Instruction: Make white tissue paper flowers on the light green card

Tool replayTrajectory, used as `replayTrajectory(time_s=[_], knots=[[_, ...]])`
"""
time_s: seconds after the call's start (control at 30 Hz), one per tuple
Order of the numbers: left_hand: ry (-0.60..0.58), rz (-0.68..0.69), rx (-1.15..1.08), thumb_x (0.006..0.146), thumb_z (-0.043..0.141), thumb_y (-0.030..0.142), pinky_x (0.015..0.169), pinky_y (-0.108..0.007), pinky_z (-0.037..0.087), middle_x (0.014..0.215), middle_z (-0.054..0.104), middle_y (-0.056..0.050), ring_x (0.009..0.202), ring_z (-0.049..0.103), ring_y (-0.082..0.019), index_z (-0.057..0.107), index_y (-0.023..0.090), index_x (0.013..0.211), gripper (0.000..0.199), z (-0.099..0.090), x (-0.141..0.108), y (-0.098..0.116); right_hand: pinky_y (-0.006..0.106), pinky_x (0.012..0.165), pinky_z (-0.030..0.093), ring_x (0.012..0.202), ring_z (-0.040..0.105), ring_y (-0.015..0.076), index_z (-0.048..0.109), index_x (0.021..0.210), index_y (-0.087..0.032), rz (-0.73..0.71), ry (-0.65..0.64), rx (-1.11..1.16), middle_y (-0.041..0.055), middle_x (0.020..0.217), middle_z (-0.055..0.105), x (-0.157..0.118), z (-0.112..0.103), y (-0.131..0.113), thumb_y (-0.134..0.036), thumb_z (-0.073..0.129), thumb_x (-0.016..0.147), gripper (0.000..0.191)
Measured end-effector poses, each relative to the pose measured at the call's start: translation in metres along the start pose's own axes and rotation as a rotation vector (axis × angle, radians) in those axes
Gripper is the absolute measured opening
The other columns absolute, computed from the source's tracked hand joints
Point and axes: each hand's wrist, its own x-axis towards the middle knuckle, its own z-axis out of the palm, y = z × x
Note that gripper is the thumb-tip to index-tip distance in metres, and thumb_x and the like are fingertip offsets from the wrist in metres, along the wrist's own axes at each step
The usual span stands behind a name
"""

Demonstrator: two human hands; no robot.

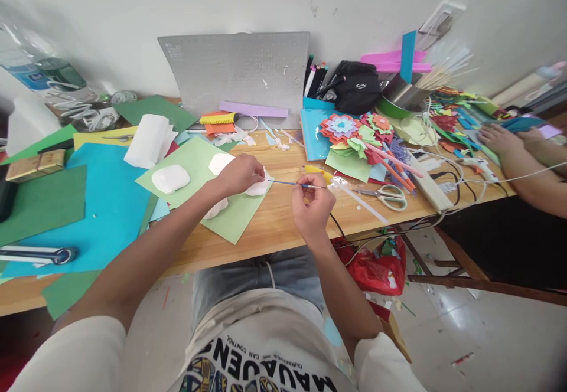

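Observation:
A thin blue stick (pixel 283 183) is pinched between the thumb and fingers of my right hand (pixel 313 208). Its left end reaches to the fingertips of my left hand (pixel 244 175). Those fingers are closed at a white paper piece (pixel 257 189), whose edge shows beside them. Under the left hand lies a light green sheet (pixel 239 222). More white paper pieces rest on it, one cut piece (pixel 170 178) at its left and another (pixel 220 163) partly behind the hand. What exactly the left fingertips press is partly hidden.
A white paper stack (pixel 149 140) stands behind the green sheet. To the right are scissors (pixel 386 196), paper flowers (pixel 343 129), a power strip (pixel 430 182) and a glue gun (pixel 481 169). Another person's hand (pixel 502 138) rests at the far right. A cutter (pixel 39 255) lies at left.

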Motion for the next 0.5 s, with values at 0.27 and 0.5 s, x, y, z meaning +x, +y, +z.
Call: replayTrajectory(time_s=[0.27,0.5], knots=[[0.174,0.015,-0.104,0.086,0.055,0.034,0.079,-0.032,0.045,0.091,0.074,-0.005,0.086,0.064,-0.021,0.074,0.019,0.085,0.023,-0.007,0.007,-0.009,0.03,0.07,0.054,0.075,0.063,0.0164,0.062,0.092,-0.021,-0.085,0.031,0.027,0.0022,0.081,0.063,-0.046,-0.02,0.022,-0.016,0.055,0.085,0.011],[0.223,0.058,0.187,0.084,0.059,0.025,0.084,-0.035,0.045,0.1,0.07,-0.009,0.101,0.059,-0.026,0.073,0.019,0.1,0.022,-0.012,0.072,0.001,0.033,0.072,0.053,0.076,0.062,0.0169,0.061,0.093,-0.02,-0.212,0.057,-0.052,0.0036,0.079,0.064,-0.07,-0.019,0.033,-0.012,0.053,0.086,0.014]])
